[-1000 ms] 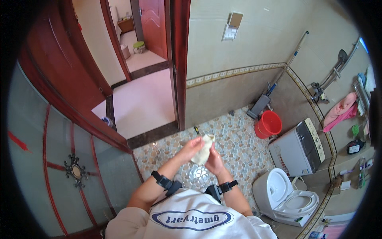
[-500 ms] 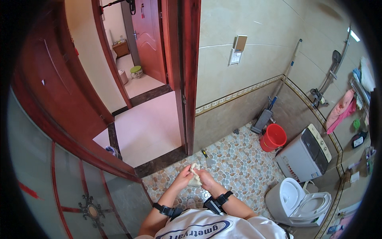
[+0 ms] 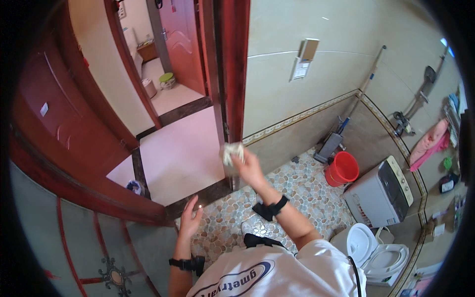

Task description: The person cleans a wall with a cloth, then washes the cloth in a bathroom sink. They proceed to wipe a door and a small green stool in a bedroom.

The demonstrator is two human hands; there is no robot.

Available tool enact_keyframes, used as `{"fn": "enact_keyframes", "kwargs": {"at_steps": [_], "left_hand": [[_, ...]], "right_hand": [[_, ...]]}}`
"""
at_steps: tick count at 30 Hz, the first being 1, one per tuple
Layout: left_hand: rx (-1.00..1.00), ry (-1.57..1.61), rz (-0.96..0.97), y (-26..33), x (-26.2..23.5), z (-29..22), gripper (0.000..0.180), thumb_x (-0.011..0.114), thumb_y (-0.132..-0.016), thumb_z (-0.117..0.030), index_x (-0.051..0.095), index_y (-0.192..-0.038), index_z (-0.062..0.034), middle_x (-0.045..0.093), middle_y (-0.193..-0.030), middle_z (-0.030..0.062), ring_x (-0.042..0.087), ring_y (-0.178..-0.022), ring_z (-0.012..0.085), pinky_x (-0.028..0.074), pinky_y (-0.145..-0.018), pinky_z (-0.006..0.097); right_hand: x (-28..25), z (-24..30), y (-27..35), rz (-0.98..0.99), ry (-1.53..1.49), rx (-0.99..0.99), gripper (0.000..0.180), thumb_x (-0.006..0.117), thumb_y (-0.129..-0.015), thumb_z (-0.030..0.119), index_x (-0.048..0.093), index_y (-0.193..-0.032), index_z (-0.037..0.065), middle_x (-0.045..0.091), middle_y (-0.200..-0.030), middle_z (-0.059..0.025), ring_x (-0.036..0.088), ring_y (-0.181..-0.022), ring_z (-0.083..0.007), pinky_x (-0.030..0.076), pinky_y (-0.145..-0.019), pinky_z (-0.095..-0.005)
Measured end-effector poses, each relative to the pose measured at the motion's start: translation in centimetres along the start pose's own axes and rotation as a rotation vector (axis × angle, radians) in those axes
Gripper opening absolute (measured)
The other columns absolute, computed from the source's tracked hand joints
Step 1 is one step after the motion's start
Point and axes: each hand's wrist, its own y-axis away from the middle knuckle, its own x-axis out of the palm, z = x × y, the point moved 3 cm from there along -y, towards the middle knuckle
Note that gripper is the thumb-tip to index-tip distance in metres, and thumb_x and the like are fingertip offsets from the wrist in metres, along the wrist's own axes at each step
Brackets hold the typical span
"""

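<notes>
My right hand (image 3: 251, 172) is raised and reaches forward, its fingers closed on a crumpled off-white cloth (image 3: 231, 153). The cloth lies over the edge of the dark red door frame (image 3: 232, 74) in this view; whether it touches the wood I cannot tell. Lower and to the left, my left hand (image 3: 189, 220) is empty, thumb apart from the fingers, above the pebble-patterned floor (image 3: 217, 232) near the dark stone threshold (image 3: 210, 195). Both wrists wear black straps.
A red bucket (image 3: 341, 169), a grey washing machine (image 3: 378, 195) and a white toilet (image 3: 363, 247) stand along the right. A long-handled mop (image 3: 329, 147) leans at the far wall. To the left is a frosted glass door panel (image 3: 39, 218); beyond the doorway stands a green-topped stool (image 3: 167, 80).
My hands, together on the cloth before, have parted. The right has carried the cloth up to the door frame; the left has let go and moved left. My view has shifted slightly.
</notes>
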Motion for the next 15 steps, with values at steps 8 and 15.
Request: {"fn": "enact_keyframes", "kwargs": {"at_steps": [8,15], "left_hand": [[0.319,-0.774,-0.080,-9.5,-0.3,-15.9,0.070,0.073,-0.080,-0.015,0.048,-0.145,-0.0205,0.015,-0.164,0.0135,0.007,-0.150,0.0431,0.005,-0.107,0.078],[0.382,-0.942,-0.134,-13.6,2.4,-18.9,0.073,0.074,-0.078,-0.016,0.047,-0.146,-0.0263,0.016,-0.164,0.0080,0.008,-0.151,0.0362,0.006,-0.104,0.082]], "right_hand": [[-1.4,14.1,-14.4,-0.236,0.591,-0.983,0.061,0.055,-0.072,-0.011,0.063,-0.128,0.012,0.052,-0.142,-0.0161,0.046,-0.135,-0.0373,0.040,-0.110,-0.0433],[-2.1,5.9,-18.0,-0.182,0.998,-1.108,0.056,0.061,-0.079,-0.002,0.065,-0.130,0.022,0.048,-0.149,-0.0081,0.043,-0.140,-0.0278,0.031,-0.115,-0.0480]]}}
